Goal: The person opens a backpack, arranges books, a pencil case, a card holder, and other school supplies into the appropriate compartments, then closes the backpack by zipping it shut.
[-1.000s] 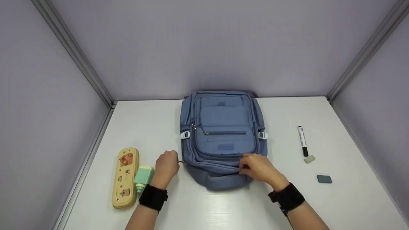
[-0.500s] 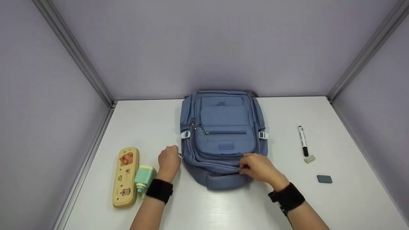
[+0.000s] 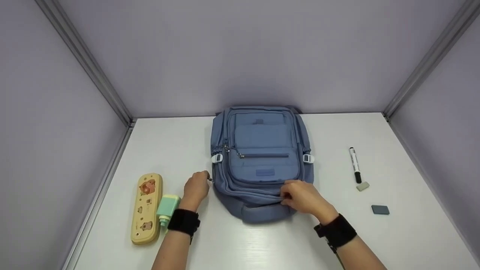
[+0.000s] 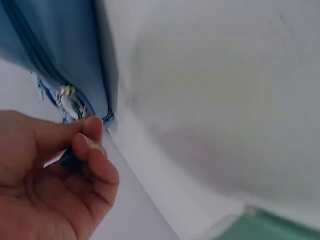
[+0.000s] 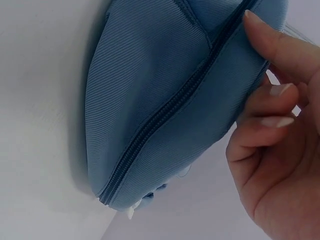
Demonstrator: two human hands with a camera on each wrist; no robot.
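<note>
Near the left edge of the white table (image 3: 262,247), toward the near corner, a yellow pencil case (image 3: 145,208) with cartoon prints lies lengthwise, and a small mint-green item (image 3: 167,208) rests just beside it on the right; its near end is cut off by the wrist strap, and what it is cannot be made out. The left hand (image 3: 195,188), fingers curled, pinches the metal zipper pull (image 4: 70,102) at the left side of the blue backpack (image 3: 261,157); in the left wrist view thumb and forefinger close on the pull's tab, which is mostly hidden between them, and only the shiny slider shows. The backpack lies flat at the middle of the table, its far end against the back wall, its near end toward the person. The right hand (image 3: 304,197) grips the fabric at the near end of the backpack beside the zipper line, fingers curled over the cloth with the thumb hidden beneath in the head view; the right wrist view shows fingertips pressing the ribbed fabric next to the shut zipper track. Toward the right edge lie a black-capped marker (image 3: 354,165), a small pale eraser (image 3: 362,186) touching or just off its near tip, and a grey-blue block (image 3: 380,209) nearer the front, apart from both.
</note>
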